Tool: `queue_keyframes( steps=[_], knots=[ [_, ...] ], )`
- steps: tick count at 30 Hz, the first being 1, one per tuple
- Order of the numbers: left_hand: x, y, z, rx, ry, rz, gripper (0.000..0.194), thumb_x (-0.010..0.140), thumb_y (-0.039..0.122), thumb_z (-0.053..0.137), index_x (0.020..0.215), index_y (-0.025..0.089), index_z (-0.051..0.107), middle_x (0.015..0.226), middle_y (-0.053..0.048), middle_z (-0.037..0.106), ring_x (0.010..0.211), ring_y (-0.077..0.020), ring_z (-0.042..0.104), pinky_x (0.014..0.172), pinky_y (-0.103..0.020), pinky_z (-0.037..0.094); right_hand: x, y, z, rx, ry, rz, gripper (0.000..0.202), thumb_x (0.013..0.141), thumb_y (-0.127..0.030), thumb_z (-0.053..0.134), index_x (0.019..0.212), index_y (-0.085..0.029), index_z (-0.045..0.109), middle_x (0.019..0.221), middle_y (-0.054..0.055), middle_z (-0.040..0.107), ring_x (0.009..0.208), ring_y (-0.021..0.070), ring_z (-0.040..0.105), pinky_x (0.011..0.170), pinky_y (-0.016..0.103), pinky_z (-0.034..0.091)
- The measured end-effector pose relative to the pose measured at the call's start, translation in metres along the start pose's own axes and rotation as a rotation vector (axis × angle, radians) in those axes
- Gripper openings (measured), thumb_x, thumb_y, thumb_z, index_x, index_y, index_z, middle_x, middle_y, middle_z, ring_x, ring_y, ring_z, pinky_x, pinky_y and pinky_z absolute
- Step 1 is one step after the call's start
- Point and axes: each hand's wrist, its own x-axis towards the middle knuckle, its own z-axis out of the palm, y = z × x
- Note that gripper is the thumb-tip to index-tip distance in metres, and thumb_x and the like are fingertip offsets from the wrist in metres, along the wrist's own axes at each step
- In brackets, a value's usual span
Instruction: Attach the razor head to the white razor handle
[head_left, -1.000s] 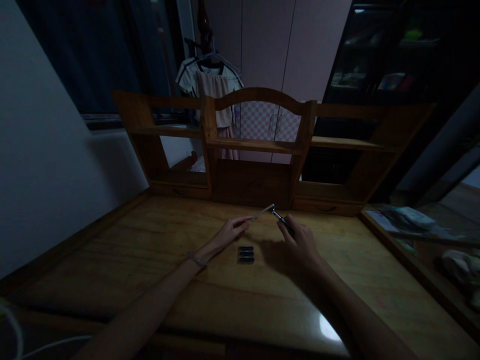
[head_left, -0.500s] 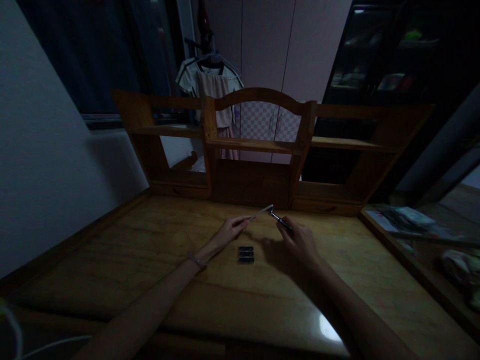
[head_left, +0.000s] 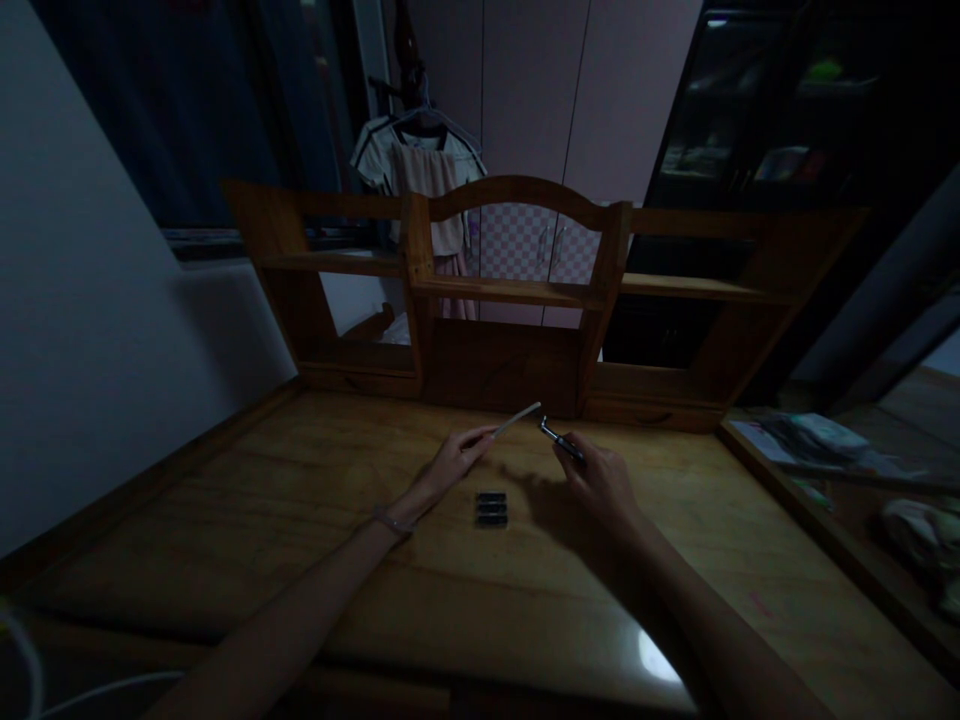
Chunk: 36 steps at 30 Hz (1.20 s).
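Dark pieces: Three small dark pieces [head_left: 492, 508] lie side by side on my wooden worktop [head_left: 300, 490], too dim to identify; take them as the clock's centre, 12 pointing away from me.
Left side: My left grip [head_left: 455, 463], between 10 and 11 o'clock, is pinched on the near end of a thin pale strip [head_left: 516, 418]; a bracelet [head_left: 394, 520] circles that wrist.
Strip: It slants above the worktop between 12 and 1, its free end aimed toward 2.
Right side: My right grip [head_left: 600, 480], between 2 and 3, is wrapped around the dark handle of a slim tool [head_left: 562, 442].
Tool head: Bent metal, pointing toward 10, just beside the strip's free end, a narrow gap showing between them.
Background: At 12, a wooden shelf unit [head_left: 517, 291]; beyond it, toward 11, hanging clothes [head_left: 424, 165].
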Motion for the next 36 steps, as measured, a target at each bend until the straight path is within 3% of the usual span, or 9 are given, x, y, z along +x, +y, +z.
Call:
queue_keyframes(
  steps=[4,12,26,32,36],
  knots=[
    [-0.001,0.001,0.002,0.015,-0.064,0.028,0.041,0.084,0.04,0.055,0.114,0.014,0.065,0.112,-0.009,0.067,0.1,-0.0214,0.059,0.09,-0.032,0.043,0.0,0.002,0.001,-0.02,0.002,0.016,0.026,0.093,-0.039,0.038,0.095,-0.023,0.059,0.078,0.005,0.069,0.067,0.0188,0.064,0.056,0.024,0.034],
    [0.001,-0.005,-0.001,0.051,-0.002,0.041,0.039,0.086,0.041,0.053,0.114,0.017,0.065,0.115,-0.007,0.066,0.106,-0.0226,0.059,0.095,-0.034,0.043,0.001,0.001,0.001,-0.085,-0.022,-0.01,0.025,0.092,-0.036,0.04,0.095,-0.022,0.06,0.08,0.005,0.07,0.068,0.0184,0.064,0.055,0.024,0.033],
    [0.0,-0.005,0.002,0.088,0.015,0.077,0.037,0.086,0.04,0.052,0.111,0.016,0.066,0.112,-0.007,0.067,0.104,-0.0219,0.061,0.094,-0.035,0.045,0.0,-0.001,0.001,-0.052,-0.01,-0.013,0.025,0.093,-0.036,0.039,0.101,-0.024,0.06,0.082,0.005,0.07,0.068,0.0175,0.064,0.057,0.023,0.035],
    [0.003,-0.012,0.001,0.128,0.097,0.045,0.037,0.085,0.042,0.053,0.11,0.017,0.067,0.11,-0.007,0.068,0.103,-0.0222,0.061,0.093,-0.035,0.045,0.0,-0.002,0.0,-0.031,-0.005,-0.004,0.028,0.094,-0.038,0.037,0.103,-0.024,0.059,0.081,0.005,0.07,0.069,0.0181,0.064,0.058,0.023,0.035],
    [0.0,-0.006,0.0,0.089,0.064,0.07,0.037,0.086,0.041,0.052,0.111,0.017,0.066,0.112,-0.007,0.067,0.103,-0.0222,0.06,0.091,-0.033,0.046,0.0,-0.001,0.0,-0.027,-0.009,0.011,0.028,0.094,-0.04,0.036,0.099,-0.022,0.058,0.081,0.005,0.069,0.068,0.0181,0.064,0.056,0.024,0.033]
  ],
)
